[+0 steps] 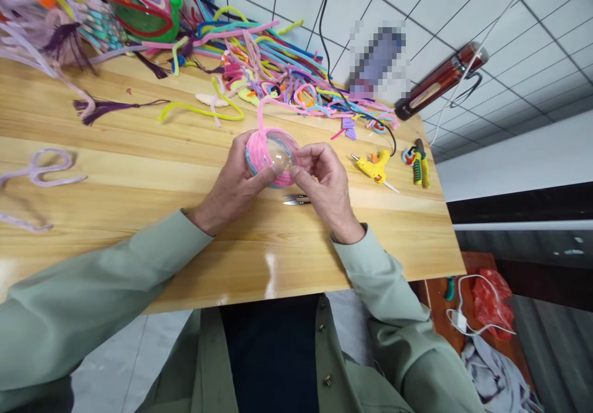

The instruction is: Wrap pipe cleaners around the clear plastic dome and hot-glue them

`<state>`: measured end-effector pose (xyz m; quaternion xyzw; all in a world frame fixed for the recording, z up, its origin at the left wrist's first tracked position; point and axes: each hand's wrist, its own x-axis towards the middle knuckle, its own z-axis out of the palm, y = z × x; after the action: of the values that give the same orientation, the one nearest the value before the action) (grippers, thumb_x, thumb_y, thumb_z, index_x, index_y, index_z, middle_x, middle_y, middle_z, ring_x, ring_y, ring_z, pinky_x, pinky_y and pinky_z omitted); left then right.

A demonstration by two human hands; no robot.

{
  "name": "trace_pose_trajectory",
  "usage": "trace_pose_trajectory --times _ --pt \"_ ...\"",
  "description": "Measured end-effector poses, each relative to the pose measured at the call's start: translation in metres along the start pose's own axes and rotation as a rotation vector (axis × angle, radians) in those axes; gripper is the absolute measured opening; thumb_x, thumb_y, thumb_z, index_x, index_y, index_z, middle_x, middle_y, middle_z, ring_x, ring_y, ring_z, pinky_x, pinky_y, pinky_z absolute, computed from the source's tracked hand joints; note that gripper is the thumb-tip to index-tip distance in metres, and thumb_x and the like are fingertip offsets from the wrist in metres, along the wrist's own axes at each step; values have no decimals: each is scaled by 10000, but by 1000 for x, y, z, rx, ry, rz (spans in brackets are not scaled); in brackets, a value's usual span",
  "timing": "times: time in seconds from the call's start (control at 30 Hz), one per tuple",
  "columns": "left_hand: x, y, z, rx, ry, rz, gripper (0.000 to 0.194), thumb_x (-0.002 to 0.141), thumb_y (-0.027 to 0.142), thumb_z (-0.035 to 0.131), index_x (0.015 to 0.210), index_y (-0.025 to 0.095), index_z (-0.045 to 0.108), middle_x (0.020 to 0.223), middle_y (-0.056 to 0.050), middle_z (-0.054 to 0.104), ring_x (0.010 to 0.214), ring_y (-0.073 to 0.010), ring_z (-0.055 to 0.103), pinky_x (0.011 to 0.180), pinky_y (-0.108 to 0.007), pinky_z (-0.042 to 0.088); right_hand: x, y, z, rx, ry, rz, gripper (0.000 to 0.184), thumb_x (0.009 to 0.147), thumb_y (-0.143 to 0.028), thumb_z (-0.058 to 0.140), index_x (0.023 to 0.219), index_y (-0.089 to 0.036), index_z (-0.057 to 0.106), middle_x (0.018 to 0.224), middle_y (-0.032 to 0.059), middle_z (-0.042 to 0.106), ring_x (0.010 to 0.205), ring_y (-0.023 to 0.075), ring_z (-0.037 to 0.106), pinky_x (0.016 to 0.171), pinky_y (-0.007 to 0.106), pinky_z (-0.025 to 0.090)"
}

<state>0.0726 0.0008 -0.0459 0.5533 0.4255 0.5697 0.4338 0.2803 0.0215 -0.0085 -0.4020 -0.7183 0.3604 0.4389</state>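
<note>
Both forearms, in pale green sleeves [130,255], angle inward over the wooden table [139,197]. The left hand [231,178] grips the left side of a round ball [260,152], thumb laid across its front. The right hand [328,184] bends in at the ball's right side, fingers curled, thumb and forefinger drawn together at its edge; whether they pinch anything cannot be told.

There is one ball, held above the table. Around it are one pair of snips [296,202] just on its near side, one yellow glue gun [374,167] to its right, one pair of pliers [420,165] farther right, two lilac strips [65,182] well to its left, and uncounted coloured strips heaped beyond it.

The ball looks clear at its middle, ringed by fuzzy pink coils with blue along the rim; one pink length rises from its top.
</note>
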Motion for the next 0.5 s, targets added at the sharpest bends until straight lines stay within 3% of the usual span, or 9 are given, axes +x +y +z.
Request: trace_pose_trajectory --times 0.33,0.5 --pt "2 3 -2 8 -31 -25 766 908 750 896 1461 297 620 1555 -70 706 1465 -367 664 1264 -581 570 5 -6 -10 -50 -46 -7 286 1027 -519 815 1125 -273 708 981 -2 706 833 171 661 765 348 594" --pt "2 2 -1 -10 -46 -27 721 919 712 901 1437 283 641 1501 -93 743 1395 -356 709 1220 -573 609 9 -13 -22 -226 -10 -188 237 1065 -501 798 1058 -266 768 982 24 724 857 187 666 826 389 609"
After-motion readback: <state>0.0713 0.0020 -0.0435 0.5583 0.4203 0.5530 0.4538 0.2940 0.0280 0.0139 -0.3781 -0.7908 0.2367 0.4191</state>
